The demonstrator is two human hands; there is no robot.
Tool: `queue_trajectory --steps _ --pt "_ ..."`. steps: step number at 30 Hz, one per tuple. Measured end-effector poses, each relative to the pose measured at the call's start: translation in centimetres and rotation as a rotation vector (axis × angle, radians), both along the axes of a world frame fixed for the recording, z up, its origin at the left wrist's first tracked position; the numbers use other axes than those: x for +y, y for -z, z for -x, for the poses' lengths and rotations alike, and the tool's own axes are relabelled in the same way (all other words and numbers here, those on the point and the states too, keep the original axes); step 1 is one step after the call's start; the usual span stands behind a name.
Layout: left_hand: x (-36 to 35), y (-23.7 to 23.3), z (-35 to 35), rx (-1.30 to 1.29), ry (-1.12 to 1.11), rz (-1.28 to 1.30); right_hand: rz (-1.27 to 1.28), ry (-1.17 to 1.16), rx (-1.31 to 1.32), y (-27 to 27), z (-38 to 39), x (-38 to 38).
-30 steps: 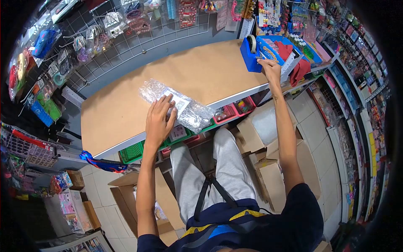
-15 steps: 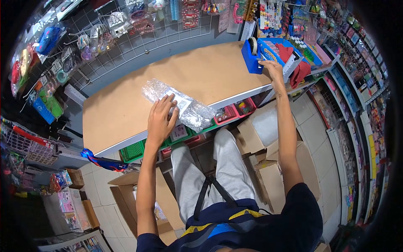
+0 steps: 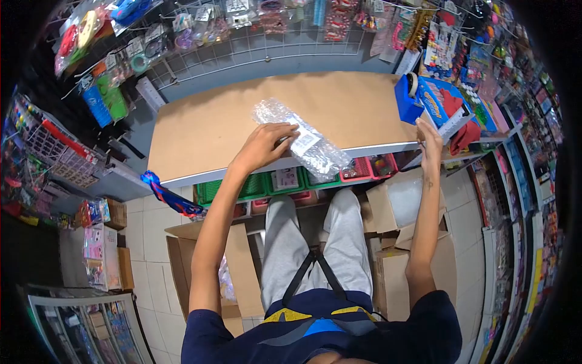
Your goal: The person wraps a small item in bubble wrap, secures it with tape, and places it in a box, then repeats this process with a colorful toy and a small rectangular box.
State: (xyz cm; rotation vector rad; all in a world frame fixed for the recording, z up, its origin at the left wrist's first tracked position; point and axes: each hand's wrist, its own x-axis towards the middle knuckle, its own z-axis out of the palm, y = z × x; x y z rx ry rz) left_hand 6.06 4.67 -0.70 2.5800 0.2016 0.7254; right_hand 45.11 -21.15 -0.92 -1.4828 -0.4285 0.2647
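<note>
A long package in clear bubble wrap (image 3: 315, 148) with a white label lies on the brown tabletop (image 3: 206, 130), one end past the front edge. My left hand (image 3: 267, 144) lies on its left half, fingers curled over the wrap and holding it down. My right hand (image 3: 429, 134) is raised at the table's right front corner, just in front of the blue tape dispenser (image 3: 411, 97). Its fingers are held together. Whether tape is between them does not show.
A wire grid (image 3: 242, 51) hung with small packaged goods backs the table. Green and red baskets (image 3: 221, 189) sit under the tabletop. Open cardboard boxes (image 3: 394, 203) stand on the floor by my legs. A red cloth (image 3: 465, 136) and stocked shelves are at right.
The view has swung left, so the table now sits further right. My right hand has come back from the tape dispenser toward the table's edge. My left hand stays on the package.
</note>
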Motion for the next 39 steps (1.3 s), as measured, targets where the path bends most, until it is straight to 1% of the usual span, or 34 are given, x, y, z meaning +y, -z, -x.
queue_trajectory --steps 3,4,5,7,9,12,13,15,17,18,21,24,27,33,39 --pt "0.7 -0.2 -0.3 -0.007 0.038 0.035 -0.032 -0.132 0.009 -1.3 5.0 1.5" --pt "0.8 -0.4 -0.3 0.008 0.033 0.059 -0.088 -0.233 0.037 -1.6 6.4 2.1" --pt "0.9 -0.6 -0.4 0.021 0.028 0.082 -0.073 -0.271 0.023 -2.1 7.8 2.8" --pt "1.0 -0.9 -0.4 0.016 0.023 0.045 -0.041 -0.344 -0.011 -3.5 10.6 4.4" --pt "0.8 -1.3 -0.3 0.033 -0.018 0.036 -0.054 -0.401 -0.022 -4.0 13.0 6.0" --pt "1.5 -0.8 -0.7 -0.017 0.062 -0.010 -0.070 -0.447 -0.007 -5.0 16.5 7.8" --pt "1.6 -0.7 -0.7 -0.008 0.049 -0.039 -0.073 -0.465 -0.006 -5.2 17.3 8.2" --pt "1.8 -0.5 -0.6 0.011 0.021 -0.095 -0.050 -0.485 0.029 -5.1 18.0 9.0" --pt "2.5 -0.3 -0.7 0.042 0.036 -0.091 -0.008 -0.492 0.039 -5.0 18.6 9.6" --pt "2.9 0.0 -0.9 0.056 0.043 -0.088 0.062 -0.553 -0.008 -5.6 19.0 9.4" --pt "3.4 0.8 -1.4 -0.032 0.032 -0.141 0.111 -0.580 0.030 -4.8 19.3 10.3" --pt "3.4 1.1 -1.6 0.008 0.035 -0.047 0.098 -0.677 0.056 -4.6 19.7 11.0" --pt "3.5 1.1 -1.5 0.068 0.043 0.004 0.132 -0.720 0.176 -5.1 20.5 11.3" --pt "3.4 1.3 -1.4 0.041 0.045 0.035 0.065 -0.825 0.317 -4.9 20.9 12.0" --pt "3.7 1.7 -1.6 0.028 0.055 0.050 0.087 -0.858 0.328 -3.2 21.4 12.3"
